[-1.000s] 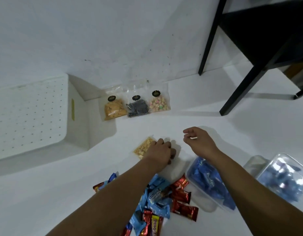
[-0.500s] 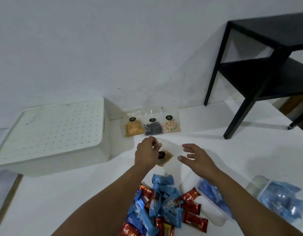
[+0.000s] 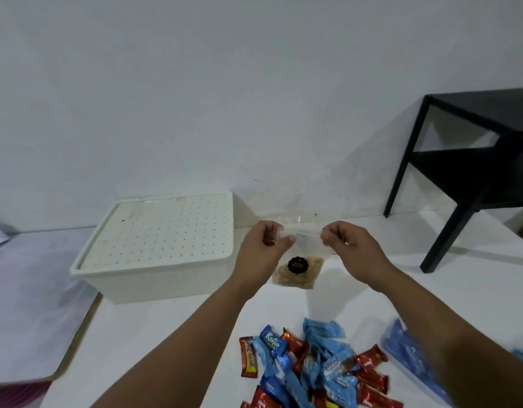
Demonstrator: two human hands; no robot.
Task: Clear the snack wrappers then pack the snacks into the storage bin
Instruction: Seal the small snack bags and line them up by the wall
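Observation:
I hold a clear snack bag (image 3: 299,270) up in front of me; it has golden-brown bits and a round black label. My left hand (image 3: 261,248) pinches its top left corner and my right hand (image 3: 347,247) pinches its top right corner, so the bag hangs between them above the white surface. The white storage bin (image 3: 154,251) with a dotted lid stands shut to the left, against the wall. A pile of blue and red wrapped snacks (image 3: 316,372) lies near me, below the bag. The other small bags by the wall are hidden behind my hands.
A black side table (image 3: 475,172) stands at the right by the wall. A clear tub with blue wrappers (image 3: 413,357) sits at the lower right edge. The white surface's left edge (image 3: 77,334) drops off beside the bin.
The bag has come off the surface and up in front of me. My right hand has closed on its top corner, joining the left. The view has tilted up, showing more wall.

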